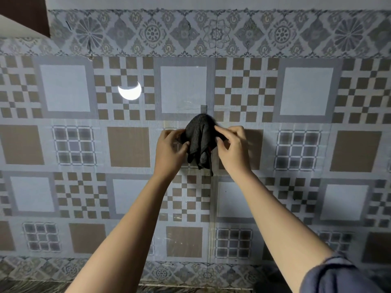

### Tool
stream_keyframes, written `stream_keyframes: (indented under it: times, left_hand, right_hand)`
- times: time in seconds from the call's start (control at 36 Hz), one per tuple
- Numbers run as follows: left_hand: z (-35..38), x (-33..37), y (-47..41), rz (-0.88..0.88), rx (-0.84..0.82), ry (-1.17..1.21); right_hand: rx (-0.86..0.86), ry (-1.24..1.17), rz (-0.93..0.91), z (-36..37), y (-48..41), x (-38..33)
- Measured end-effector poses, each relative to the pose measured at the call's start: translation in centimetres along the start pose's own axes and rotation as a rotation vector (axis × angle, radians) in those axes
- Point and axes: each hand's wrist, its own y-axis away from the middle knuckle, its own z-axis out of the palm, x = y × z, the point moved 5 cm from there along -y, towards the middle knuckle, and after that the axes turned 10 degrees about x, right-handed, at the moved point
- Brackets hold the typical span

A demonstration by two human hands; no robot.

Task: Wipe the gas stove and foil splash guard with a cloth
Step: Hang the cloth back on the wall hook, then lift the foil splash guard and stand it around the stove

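A dark grey cloth (201,142) hangs bunched in front of the patterned foil splash guard (131,187), which fills nearly the whole view. My left hand (171,151) pinches the cloth's left side. My right hand (231,146) pinches its right side at about the same height. Both arms reach up from the bottom of the frame. The cloth's lower folds dangle between my wrists. A vertical seam in the foil runs behind the cloth. The gas stove is out of view.
A bright crescent light reflection (130,92) sits on the foil at upper left. A dark brown surface (23,13) shows in the top left corner. A strip of shiny dark countertop (31,286) runs along the bottom edge.
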Motion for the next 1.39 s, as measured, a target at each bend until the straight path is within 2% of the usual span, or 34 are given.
stream_keyframes:
  times: [0.25, 0.42, 0.61, 0.69, 0.86, 1.06, 1.19, 1.39]
  left_hand:
    - [-1.3, 1.7, 0.0, -0.094, -0.044, -0.067]
    - [-5.0, 4.9, 0.8, -0.124, -0.068, -0.140]
    - [-11.8, 5.7, 8.2, -0.192, -0.091, -0.274]
    - [-15.4, 4.1, 13.9, -0.258, -0.112, -0.361]
    - [-23.4, -0.3, 27.8, -0.465, -0.179, -0.532]
    - [-29.5, -3.1, 42.8, -0.771, -0.318, -0.705]
    - [-30.9, -2.5, 50.1, -0.814, -0.359, -0.812]
    - [-31.4, -1.8, 54.0, -0.771, -0.388, -0.918]
  right_hand:
    - [-0.168, 0.088, 0.097, -1.1, -0.8, -1.2]
    - [-0.243, 0.079, 0.124, -3.2, -0.7, -4.3]
    - [-0.347, -0.050, 0.128, -3.5, 6.4, -10.2]
    - [-0.514, -0.074, 0.172, -2.0, 12.3, -11.6]
    - [-0.973, -0.171, 0.225, 0.6, 26.8, -14.3]
    - [-1.441, -0.170, 0.104, 2.3, 42.1, -16.8]
    - [-1.646, -0.169, -0.064, 2.9, 49.0, -18.2]
    - [-1.742, -0.208, -0.279, 3.7, 53.9, -19.8]
